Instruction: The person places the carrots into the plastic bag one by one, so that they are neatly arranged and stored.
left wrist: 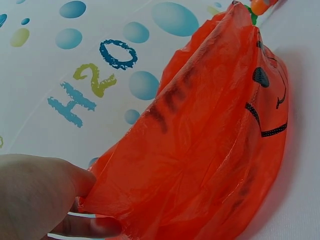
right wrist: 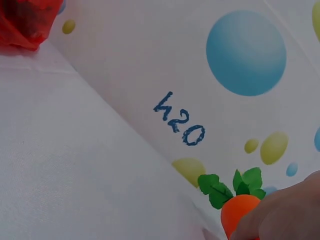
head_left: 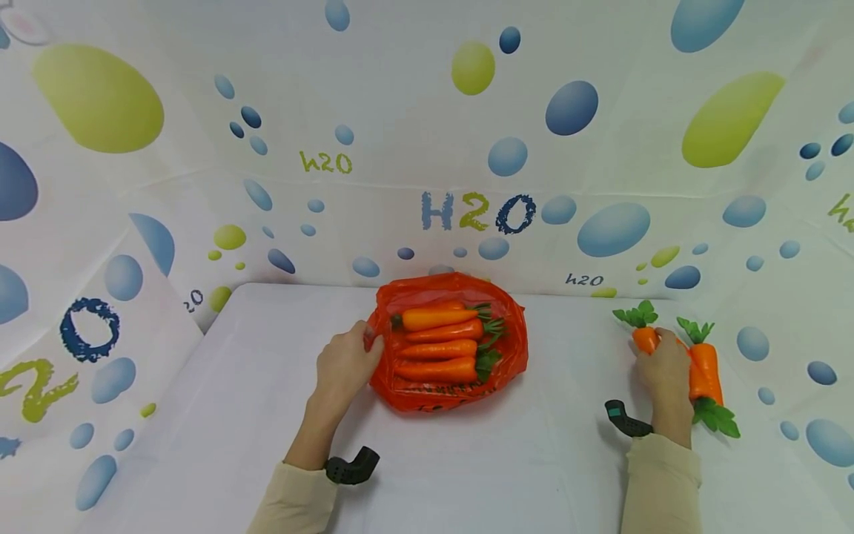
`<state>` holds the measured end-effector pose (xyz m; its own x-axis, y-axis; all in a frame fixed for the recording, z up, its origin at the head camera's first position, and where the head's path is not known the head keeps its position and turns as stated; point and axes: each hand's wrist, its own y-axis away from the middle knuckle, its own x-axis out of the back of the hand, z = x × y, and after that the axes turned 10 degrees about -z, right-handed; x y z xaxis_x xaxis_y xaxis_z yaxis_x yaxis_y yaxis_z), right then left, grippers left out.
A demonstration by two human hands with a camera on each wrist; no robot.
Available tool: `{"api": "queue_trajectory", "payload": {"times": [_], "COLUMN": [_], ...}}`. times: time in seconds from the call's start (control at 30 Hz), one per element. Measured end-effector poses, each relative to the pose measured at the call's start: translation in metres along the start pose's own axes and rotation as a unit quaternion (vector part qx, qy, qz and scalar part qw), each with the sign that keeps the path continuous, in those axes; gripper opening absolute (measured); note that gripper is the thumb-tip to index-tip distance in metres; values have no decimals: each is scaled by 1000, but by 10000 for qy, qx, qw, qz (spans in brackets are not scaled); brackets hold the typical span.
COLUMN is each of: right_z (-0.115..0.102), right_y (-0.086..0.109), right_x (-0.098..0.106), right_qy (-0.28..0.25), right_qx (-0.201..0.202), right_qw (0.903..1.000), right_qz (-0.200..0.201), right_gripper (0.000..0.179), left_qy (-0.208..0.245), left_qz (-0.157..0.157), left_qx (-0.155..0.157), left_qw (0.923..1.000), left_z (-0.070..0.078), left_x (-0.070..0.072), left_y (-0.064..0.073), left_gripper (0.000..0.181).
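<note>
While the orange bag [head_left: 448, 343] is being held open on the white table [head_left: 200, 415], a loose carrot [head_left: 644, 335] is being gripped.

The bag's left edge is being pinched by the left hand [head_left: 345, 362], thumb against curled fingers [left wrist: 90, 226]; four carrots [head_left: 440, 343] are lying inside. The carrot at the far right is being covered by the right hand [head_left: 663, 368], fingers curled round it, and a second carrot [head_left: 706, 371] is lying just beside.
</note>
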<state>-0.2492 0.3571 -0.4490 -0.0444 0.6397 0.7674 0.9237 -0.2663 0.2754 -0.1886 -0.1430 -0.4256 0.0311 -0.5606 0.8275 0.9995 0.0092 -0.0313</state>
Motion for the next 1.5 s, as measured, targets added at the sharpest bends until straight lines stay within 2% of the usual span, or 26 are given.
{"api": "queue_trajectory", "payload": {"times": [0.87,1.5], "right_z": [-19,-39], "right_y": [3,9], "right_x": [1,1], "right_qy": [-22,-112], "right_qx": [435,538], "right_qw": [9987,9981], "right_qz": [246,284], "right_gripper": [69,69], "left_qy": [57,82], "left_qz": [-22,-96], "left_qx": [41,47], "left_qw": [10000,9999], "left_z": [-3,-2], "left_x": [1,1], "left_y": [-1,-1], "left_gripper": [22,23]}}
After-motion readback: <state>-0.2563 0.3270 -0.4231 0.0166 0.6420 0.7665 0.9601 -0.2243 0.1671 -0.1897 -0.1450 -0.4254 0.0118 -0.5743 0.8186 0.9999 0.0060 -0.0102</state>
